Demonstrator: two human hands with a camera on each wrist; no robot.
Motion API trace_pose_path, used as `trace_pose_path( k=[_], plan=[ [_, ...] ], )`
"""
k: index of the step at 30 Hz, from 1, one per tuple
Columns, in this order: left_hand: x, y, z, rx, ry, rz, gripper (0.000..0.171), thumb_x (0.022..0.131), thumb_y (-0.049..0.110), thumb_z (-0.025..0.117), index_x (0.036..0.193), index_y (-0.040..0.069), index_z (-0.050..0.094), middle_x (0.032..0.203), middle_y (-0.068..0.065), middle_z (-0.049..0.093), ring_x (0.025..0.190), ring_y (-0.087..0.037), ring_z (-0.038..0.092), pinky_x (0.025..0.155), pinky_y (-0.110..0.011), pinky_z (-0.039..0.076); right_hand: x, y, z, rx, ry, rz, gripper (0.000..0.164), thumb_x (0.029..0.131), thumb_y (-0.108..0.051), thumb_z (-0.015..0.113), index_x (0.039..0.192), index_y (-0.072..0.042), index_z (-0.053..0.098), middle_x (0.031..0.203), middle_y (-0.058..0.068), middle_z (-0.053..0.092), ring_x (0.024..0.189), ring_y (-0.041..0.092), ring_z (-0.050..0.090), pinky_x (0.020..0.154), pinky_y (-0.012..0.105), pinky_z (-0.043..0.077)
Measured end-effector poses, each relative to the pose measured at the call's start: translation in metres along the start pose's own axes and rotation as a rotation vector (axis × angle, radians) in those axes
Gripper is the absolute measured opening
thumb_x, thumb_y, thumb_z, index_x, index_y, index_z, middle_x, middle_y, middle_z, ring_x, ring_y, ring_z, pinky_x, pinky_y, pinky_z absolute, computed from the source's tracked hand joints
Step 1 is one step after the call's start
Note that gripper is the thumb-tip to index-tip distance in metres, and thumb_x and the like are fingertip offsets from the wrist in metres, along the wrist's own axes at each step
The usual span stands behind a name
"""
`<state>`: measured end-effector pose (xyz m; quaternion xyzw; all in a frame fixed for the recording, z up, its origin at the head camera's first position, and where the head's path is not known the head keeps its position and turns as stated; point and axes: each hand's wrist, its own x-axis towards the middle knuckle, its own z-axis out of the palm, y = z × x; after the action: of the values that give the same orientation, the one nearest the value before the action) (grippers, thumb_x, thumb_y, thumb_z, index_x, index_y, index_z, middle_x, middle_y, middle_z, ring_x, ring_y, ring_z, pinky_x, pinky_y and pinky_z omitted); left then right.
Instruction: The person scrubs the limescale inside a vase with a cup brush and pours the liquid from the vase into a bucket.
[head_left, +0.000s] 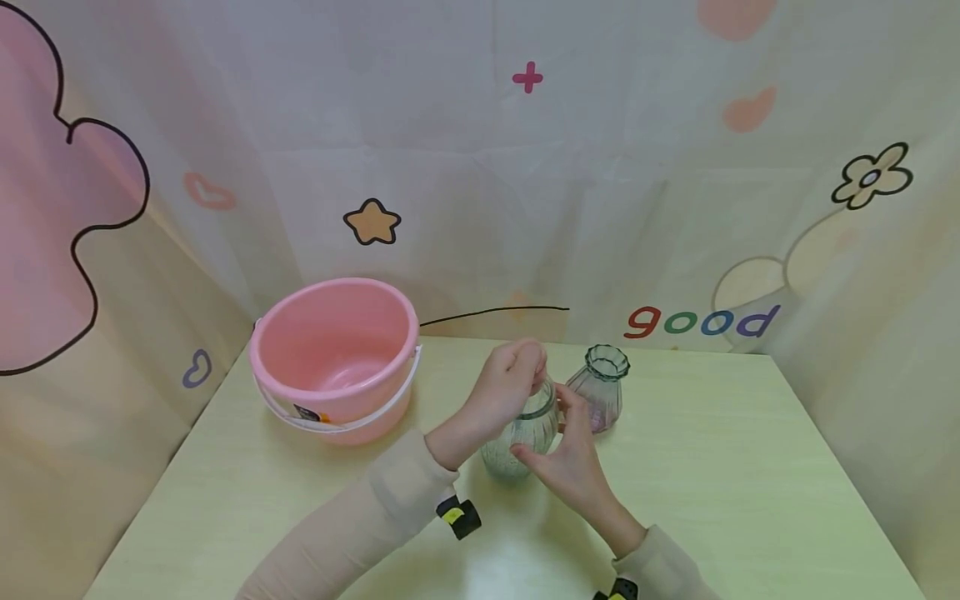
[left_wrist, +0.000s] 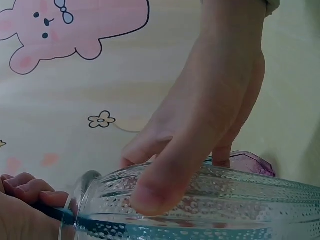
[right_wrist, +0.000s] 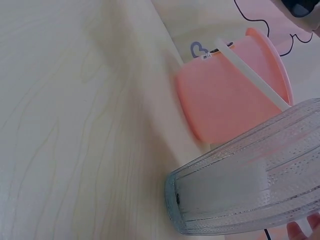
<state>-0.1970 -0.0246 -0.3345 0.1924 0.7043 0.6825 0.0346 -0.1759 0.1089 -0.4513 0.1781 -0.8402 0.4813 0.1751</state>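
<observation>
- Clear, faintly green glass vase (head_left: 504, 460): ribbed and dotted in texture, held over the middle of the table, mouth upward and leaning slightly to the right in the head view; whether its base touches the table cannot be told.
- Right hand (head_left: 576, 468): fingers gripping the vase from the right, the thumb on the near side of the glass and the other fingers on the far side.
- Left hand (head_left: 513, 373): curled into a fist at the vase's mouth, fingers closed on a slender teal rod (left_wrist: 107, 227).
- The rod passes from the left hand through the mouth and into the vase; in the right wrist view a whitish patch shows through the lower glass, its nature unclear.
- Second glass vase (head_left: 600, 392): upright on the table just beyond the right hand, with a scalloped green rim and a purple-tinted lower body.
- Pink bucket (head_left: 337, 329): on the table left of the hands, its white handle (head_left: 360, 423) lowered across the front, above a small label.
- Pale sleeves (head_left: 367, 508): covering both forearms, with a black-and-yellow device (head_left: 459, 517) at the left wrist and a similar one at the right.
- Table (head_left: 750, 483): pale, wood-grained, bordered by a curtain (head_left: 450, 100) printed with hearts, a star, a flower and the word "good".
</observation>
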Motion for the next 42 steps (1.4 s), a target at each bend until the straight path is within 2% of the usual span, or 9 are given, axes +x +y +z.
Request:
trace_pose_path(
  k=[2,9,13,21,26,28,35,40,42],
  plan=[
    [0.000,0.000,-0.001,0.003,0.000,-0.009,0.031,0.094,0.014,0.029,0.066,0.004,0.037,0.059,-0.003,0.033,0.054,-0.018,0.030,0.053,-0.028,0.028,0.000,0.000,0.000,0.000,0.002,-0.011,0.090,0.066,-0.024,0.079,0.135,-0.013,0.023,0.127,0.007,0.036,0.111,0.017,0.036,0.081,0.046,0.043],
    [-0.009,0.025,-0.001,0.017,-0.019,-0.004,0.029,0.093,0.010,0.028,0.066,0.002,0.035,0.058,-0.001,0.032,0.053,-0.016,0.029,0.052,-0.026,0.026,-0.002,0.001,0.000,0.010,0.006,-0.027,0.088,0.067,-0.020,0.078,0.136,-0.012,0.022,0.129,0.009,0.034,0.111,0.019,0.036,0.081,0.046,0.042],
    [-0.010,0.027,0.000,0.023,-0.015,0.002,0.029,0.092,0.010,0.028,0.064,0.004,0.035,0.057,-0.001,0.032,0.052,-0.015,0.028,0.052,-0.027,0.026,-0.001,0.000,-0.005,0.032,-0.025,-0.015,0.086,0.071,-0.012,0.074,0.138,-0.012,0.020,0.136,0.010,0.031,0.117,0.022,0.035,0.086,0.048,0.041],
    [-0.010,0.026,0.001,0.004,-0.040,0.009,0.028,0.092,0.009,0.028,0.066,0.003,0.035,0.059,-0.001,0.032,0.055,-0.015,0.030,0.055,-0.026,0.029,0.018,-0.026,-0.031,0.123,-0.253,-0.073,0.089,0.075,-0.003,0.067,0.141,-0.001,0.008,0.144,0.025,0.015,0.128,0.042,0.020,0.093,0.062,0.030],
    [-0.010,0.025,0.002,0.012,-0.055,0.012,0.027,0.092,0.008,0.027,0.067,0.002,0.035,0.059,-0.001,0.032,0.055,-0.015,0.032,0.055,-0.026,0.030,0.025,-0.027,-0.040,0.169,-0.394,-0.006,0.088,0.079,-0.002,0.063,0.142,-0.001,0.003,0.147,0.023,0.005,0.131,0.040,0.011,0.097,0.062,0.023],
    [-0.007,0.017,0.002,0.010,-0.057,0.016,0.027,0.092,0.008,0.028,0.067,0.003,0.036,0.059,-0.002,0.033,0.055,-0.015,0.032,0.055,-0.026,0.030,0.027,-0.025,-0.042,0.184,-0.431,0.013,0.087,0.080,-0.004,0.063,0.142,-0.002,0.001,0.147,0.023,0.003,0.131,0.040,0.007,0.098,0.062,0.021],
    [0.002,-0.008,0.003,0.009,-0.048,0.028,0.028,0.093,0.013,0.029,0.068,0.005,0.036,0.060,-0.004,0.033,0.055,-0.018,0.033,0.052,-0.028,0.028,0.032,-0.018,-0.044,0.256,-0.511,0.012,0.089,0.083,-0.019,0.064,0.142,-0.003,-0.002,0.148,0.021,-0.002,0.133,0.036,-0.002,0.100,0.062,0.013],
    [0.001,-0.009,0.004,0.026,-0.038,0.040,0.028,0.093,0.016,0.029,0.068,0.006,0.037,0.060,-0.005,0.033,0.055,-0.018,0.033,0.052,-0.027,0.028,0.033,-0.017,-0.043,0.258,-0.518,0.021,0.088,0.082,-0.012,0.063,0.142,-0.004,-0.001,0.148,0.020,-0.001,0.133,0.034,-0.001,0.100,0.062,0.014],
    [-0.003,0.002,0.003,0.027,-0.044,0.031,0.027,0.092,0.014,0.029,0.067,0.005,0.036,0.059,-0.004,0.032,0.054,-0.018,0.032,0.051,-0.027,0.027,0.033,-0.018,-0.043,0.238,-0.514,0.031,0.087,0.082,-0.011,0.063,0.142,-0.003,0.002,0.148,0.020,0.002,0.133,0.034,0.002,0.100,0.061,0.015]
  ],
)
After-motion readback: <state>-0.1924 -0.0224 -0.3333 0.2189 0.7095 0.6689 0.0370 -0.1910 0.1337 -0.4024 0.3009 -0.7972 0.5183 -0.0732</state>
